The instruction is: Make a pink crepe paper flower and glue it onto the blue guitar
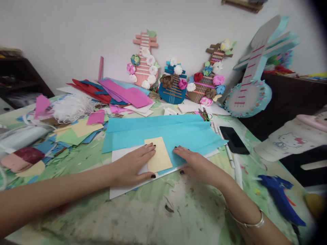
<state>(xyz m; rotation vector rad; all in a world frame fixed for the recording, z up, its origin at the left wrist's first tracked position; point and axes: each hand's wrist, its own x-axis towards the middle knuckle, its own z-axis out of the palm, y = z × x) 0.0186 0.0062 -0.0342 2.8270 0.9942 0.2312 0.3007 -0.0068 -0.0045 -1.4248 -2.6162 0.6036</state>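
Observation:
My left hand (134,162) lies flat with fingers stretched out, pressing the left edge of a small yellow paper rectangle (158,154). My right hand (194,162) lies flat to the right of that rectangle, fingers on a folded sheet of light blue tissue paper (166,131). The yellow piece rests on the blue sheet, which lies over a white sheet (120,190) on the paint-stained table (163,214). A silver bangle (249,223) is on my right wrist.
Paper guitar crafts with paper flowers (176,85) lean on the back wall, a large light blue one (251,85) at right. Piles of coloured paper (114,92) and white shreds (71,107) lie at left. A black phone (233,139) and a blue glue gun (278,194) lie at right.

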